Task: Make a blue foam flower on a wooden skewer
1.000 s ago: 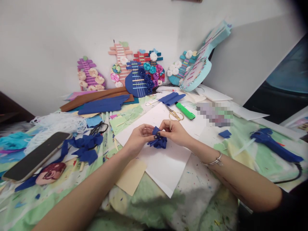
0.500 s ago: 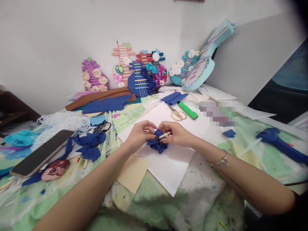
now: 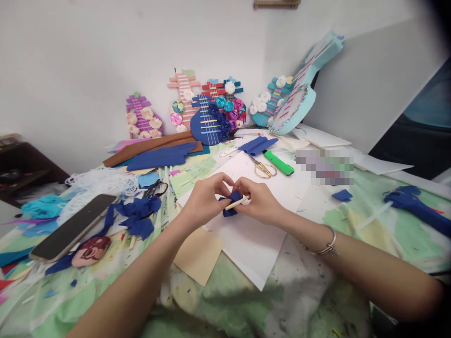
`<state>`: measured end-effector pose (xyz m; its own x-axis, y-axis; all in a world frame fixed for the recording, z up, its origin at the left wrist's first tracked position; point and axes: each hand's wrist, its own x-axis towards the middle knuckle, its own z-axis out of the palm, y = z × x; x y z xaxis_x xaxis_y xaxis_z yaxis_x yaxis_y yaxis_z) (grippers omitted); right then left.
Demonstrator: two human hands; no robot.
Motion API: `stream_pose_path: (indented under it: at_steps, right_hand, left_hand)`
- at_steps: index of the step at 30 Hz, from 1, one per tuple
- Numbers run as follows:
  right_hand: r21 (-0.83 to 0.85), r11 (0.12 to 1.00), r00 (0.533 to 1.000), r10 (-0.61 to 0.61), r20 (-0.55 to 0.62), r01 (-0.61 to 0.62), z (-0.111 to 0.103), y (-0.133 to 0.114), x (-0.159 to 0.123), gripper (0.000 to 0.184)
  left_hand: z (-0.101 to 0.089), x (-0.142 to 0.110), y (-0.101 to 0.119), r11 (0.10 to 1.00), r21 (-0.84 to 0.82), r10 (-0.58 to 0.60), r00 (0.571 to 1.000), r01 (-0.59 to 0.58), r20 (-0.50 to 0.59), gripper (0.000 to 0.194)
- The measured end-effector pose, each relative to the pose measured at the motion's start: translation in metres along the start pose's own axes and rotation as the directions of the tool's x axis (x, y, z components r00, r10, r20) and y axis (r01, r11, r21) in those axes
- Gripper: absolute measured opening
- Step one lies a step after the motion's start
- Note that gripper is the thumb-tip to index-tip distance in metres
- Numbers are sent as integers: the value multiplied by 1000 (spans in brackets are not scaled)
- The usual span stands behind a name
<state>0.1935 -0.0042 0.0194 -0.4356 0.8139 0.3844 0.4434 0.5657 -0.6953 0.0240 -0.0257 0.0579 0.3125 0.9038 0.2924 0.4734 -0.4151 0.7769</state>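
Note:
Over the white paper (image 3: pixel 253 253), both my hands close around a small dark blue crepe-paper flower (image 3: pixel 230 212). My left hand (image 3: pixel 206 197) pinches its left side between thumb and fingers. Held in my right hand (image 3: pixel 260 201), a short pale wooden stick (image 3: pixel 235 203) lies slantwise across the flower, its left end near my left thumb. The right fingertips also touch the blue paper. Fingers hide much of the flower. Gold-handled scissors (image 3: pixel 265 170) and a green box cutter (image 3: pixel 280 163) lie just beyond my hands.
A blue glue gun (image 3: pixel 405 199) lies at right. To the left are a phone (image 3: pixel 75 227), blue paper scraps (image 3: pixel 139 213) and white string (image 3: pixel 102 180). A beige paper square (image 3: pixel 199 256) lies in front. Several decorated cardboard guitars, including a blue one (image 3: pixel 207 124), lean at the wall.
The stick has swung from beside my right fingers to lie across the flower. My hands have drawn closer around the flower, covering more of its petals. The view has shifted slightly left.

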Motion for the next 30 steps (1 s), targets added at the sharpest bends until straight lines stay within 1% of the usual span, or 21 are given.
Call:
stream_pose_path:
  at_steps: [1,3,4,6,10,16,21,24,27,30]
  right_hand:
    - [-4,1000,1000,-8,-11,8,1,0,0,23]
    - [24,1000,1000,-12,-15,12,2,1,0,22]
    - [50,999,1000,-7,-8,7,2,3,0,22]
    - [109,994,1000,9,19,-11,2,7,1,22]
    - [182,981,996,50,80,-64,0,11,3,20]
    - [81,994,998,66,17,-67,-2,9,6,14]
    - [5,995,994,97,59,-97,-3,7,7,5]
    - [0,999,996,40,82,-40,-5,6,6,4]
    - [53,998,993,-34,111,28,-9,8,6,4]
    - [139,986,983,-112,148,91,-12,12,6,6]
  left_hand:
    - [2,-1,0,998,47,32,999,-31,-19,28]
    - [5,-2,-1,992,109,62,998,-59,-22,33]
    - [6,-3,-3,993,104,65,998,-63,-20,37]
    - [8,-3,-8,996,71,48,999,-49,27,44]
    - [9,-2,-17,998,49,29,998,-31,51,48]
    - [14,-1,-16,999,35,-1,1000,1,15,47]
    - [19,-1,-15,1000,25,12,1000,-11,-18,52]
    - [22,0,-18,999,-8,48,999,-48,-24,52]
    - [20,1,-21,997,-52,62,998,-63,-10,51]
    - [15,2,-22,991,-129,40,997,-32,61,49]
